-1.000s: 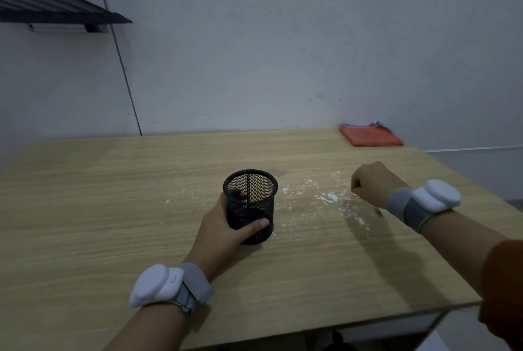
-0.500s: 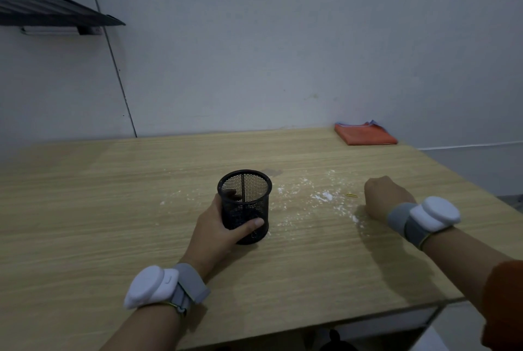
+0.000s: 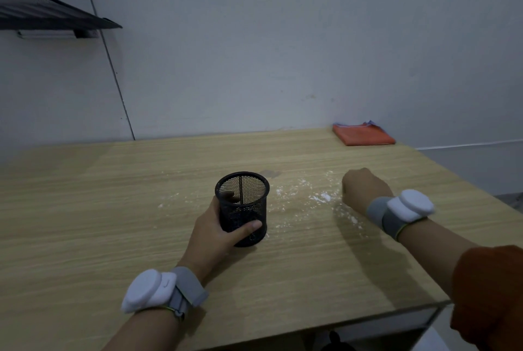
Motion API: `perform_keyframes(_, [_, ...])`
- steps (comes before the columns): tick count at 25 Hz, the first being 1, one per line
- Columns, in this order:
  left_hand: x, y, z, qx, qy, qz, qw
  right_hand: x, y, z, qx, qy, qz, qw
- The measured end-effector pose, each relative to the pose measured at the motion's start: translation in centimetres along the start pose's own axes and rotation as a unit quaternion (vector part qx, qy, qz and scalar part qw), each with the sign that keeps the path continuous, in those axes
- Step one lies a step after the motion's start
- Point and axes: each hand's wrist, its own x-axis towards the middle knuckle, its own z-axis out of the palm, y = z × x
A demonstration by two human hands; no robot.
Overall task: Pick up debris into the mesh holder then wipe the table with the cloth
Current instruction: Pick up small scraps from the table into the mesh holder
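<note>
Your left hand (image 3: 218, 230) is wrapped around the mesh holder (image 3: 242, 207), thumb across its near side and fingers behind, so the holder stands upright on the table (image 3: 85, 209) near the middle. It looks like thin wire mesh: light and stiff, easy to tip, so grip it low around the wall as you are doing, without squeezing hard. Something dark lies inside it, too dim to name.

Your right hand (image 3: 365, 190) is curled closed just right of the white debris (image 3: 322, 197), knuckles toward you. You cannot tell from here whether it is pinching a scrap, because the fingertips are hidden.

The debris is a scatter of white powder and small crumbs between the holder and your right hand, with more specks to the left of the holder. It will likely crumble and smear, so pinch only the larger lumps; the fine dust would fall through the mesh and is better left for wiping.

The orange cloth (image 3: 363, 135) lies folded at the far right corner, untouched. It looks soft and limp; take it flat under your palm.
</note>
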Motion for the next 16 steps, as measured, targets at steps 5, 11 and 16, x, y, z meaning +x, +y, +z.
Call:
perform_keyframes(5, [0.0,-0.2,0.0,0.015,0.005,-0.005,1.000,-1.5,-5.4,-3.4,0.307,0.095,-0.140,0.937])
perform_keyframes(11, [0.2,0.0,0.0,0.033,0.008,0.007,0.999,-3.8,-11.1,-4.5,0.348,0.056,-0.283,0.892])
perform_keyframes(16, [0.1,-0.4,0.0,0.020,0.002,-0.004,1.000,-1.7,-8.5,-3.6,0.366,0.143,-0.208,0.896])
